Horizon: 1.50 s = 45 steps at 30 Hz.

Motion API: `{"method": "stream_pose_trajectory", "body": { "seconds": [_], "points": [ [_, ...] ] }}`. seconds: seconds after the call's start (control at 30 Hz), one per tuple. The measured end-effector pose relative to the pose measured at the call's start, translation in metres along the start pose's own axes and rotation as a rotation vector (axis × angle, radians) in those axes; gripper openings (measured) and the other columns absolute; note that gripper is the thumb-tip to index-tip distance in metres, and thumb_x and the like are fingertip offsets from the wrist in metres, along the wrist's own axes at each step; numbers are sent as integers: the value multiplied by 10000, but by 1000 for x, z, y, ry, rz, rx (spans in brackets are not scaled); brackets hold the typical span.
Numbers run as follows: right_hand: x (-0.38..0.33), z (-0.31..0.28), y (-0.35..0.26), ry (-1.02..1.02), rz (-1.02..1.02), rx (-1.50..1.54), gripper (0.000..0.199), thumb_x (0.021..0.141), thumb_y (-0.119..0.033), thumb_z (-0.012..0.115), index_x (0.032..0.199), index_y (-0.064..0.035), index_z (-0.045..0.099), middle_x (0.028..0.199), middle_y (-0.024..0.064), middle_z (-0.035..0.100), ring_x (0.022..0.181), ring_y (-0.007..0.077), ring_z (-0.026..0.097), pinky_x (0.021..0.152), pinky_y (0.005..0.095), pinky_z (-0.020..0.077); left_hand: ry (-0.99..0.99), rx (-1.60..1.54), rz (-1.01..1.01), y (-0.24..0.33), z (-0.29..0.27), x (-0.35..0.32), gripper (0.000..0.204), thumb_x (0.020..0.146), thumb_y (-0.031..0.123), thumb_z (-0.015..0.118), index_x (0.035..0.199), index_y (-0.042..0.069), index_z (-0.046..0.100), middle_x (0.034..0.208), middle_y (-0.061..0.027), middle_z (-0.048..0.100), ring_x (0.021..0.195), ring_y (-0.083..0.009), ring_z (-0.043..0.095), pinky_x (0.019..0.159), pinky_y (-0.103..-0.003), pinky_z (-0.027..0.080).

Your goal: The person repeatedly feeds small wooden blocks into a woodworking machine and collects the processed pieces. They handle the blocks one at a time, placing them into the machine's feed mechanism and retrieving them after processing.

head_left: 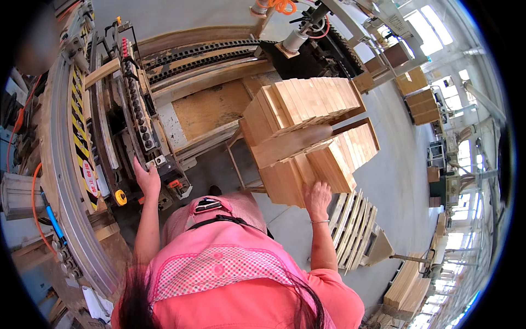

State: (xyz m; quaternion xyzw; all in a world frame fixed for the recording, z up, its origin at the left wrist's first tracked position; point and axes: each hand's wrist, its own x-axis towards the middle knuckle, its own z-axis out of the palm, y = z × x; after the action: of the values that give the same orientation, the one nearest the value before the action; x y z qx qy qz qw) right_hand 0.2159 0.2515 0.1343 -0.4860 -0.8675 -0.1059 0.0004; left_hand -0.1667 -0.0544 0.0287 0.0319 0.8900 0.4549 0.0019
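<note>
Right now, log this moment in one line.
left hand: at knob-lined machine bar | right hand: on stacked wooden boards | slatted pallet: on floor

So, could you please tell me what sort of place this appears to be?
Most likely a woodworking factory: there are stacked wooden boards, a clamping-style machine with hazard stripes, and a slatted pallet.

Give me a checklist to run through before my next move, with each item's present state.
1. Right hand on the wooden boards: ok, at their near end.
2. Left hand at the machine: ok, at its near end; firmness of grip, cannot tell.
3. Long hair tied back: not ok, strands hang loose in front.
4. Jewellery off: not ok, a bracelet is on the right side.
5. Machine at a standstill: cannot tell from one still picture.
</note>
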Motion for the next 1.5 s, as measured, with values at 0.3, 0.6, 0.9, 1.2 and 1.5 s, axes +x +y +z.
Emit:
{"method": "stream_pose_trajectory", "body": {
  "seconds": [0.3, 0.6, 0.9, 1.2, 1.5],
  "points": [
    [52, -45, -155, -436, -396, 1124, 337, 881, -298, 565, 1015, 11, 558, 810, 105, 598, 693, 201, 578, 633, 325, 467, -46, -131, 36, 1, -7, -6, 674, 788, 124, 602, 1360, -20, 278, 1323, -252, 417, 1252, -358, 395, 1048, -385, 304],
    [102, -31, -380, -1958, -468, 1744, 615, 895, -529, 467, 1177, 17, 488, 832, 111, 591, 632, 163, 557, 539, 301, 452, 46, -223, 68, 4, -64, -62, 697, 745, 47, 628, 1357, 1, 296, 1354, -218, 375, 1236, -339, 399, 1036, -399, 320],
    [151, -13, -444, -2121, -502, 1508, 626, 862, -472, 564, 1274, -18, 435, 796, 35, 545, 654, 120, 514, 537, 244, 431, 95, -201, -54, 8, -72, -72, 686, 749, 63, 624, 1349, -8, 300, 1324, -212, 399, 1209, -341, 422, 1017, -393, 341],
    [206, -45, -503, -1436, -887, 1129, 560, 711, -360, 780, 1088, 4, 585, 779, 31, 579, 673, 130, 548, 617, 284, 501, 235, -135, -25, 44, -39, -14, 662, 746, 60, 605, 1340, 9, 317, 1358, -220, 375, 1260, -376, 365, 1053, -420, 293],
    [312, -101, -668, 405, -1503, 693, 526, 617, -317, 804, 928, -18, 503, 906, 133, 527, 898, 317, 525, 756, 391, 466, 305, -47, -81, 75, -26, 15, 648, 750, 91, 609, 1326, -9, 330, 1348, -228, 384, 1235, -390, 380, 1038, -425, 303]
  ]
}}
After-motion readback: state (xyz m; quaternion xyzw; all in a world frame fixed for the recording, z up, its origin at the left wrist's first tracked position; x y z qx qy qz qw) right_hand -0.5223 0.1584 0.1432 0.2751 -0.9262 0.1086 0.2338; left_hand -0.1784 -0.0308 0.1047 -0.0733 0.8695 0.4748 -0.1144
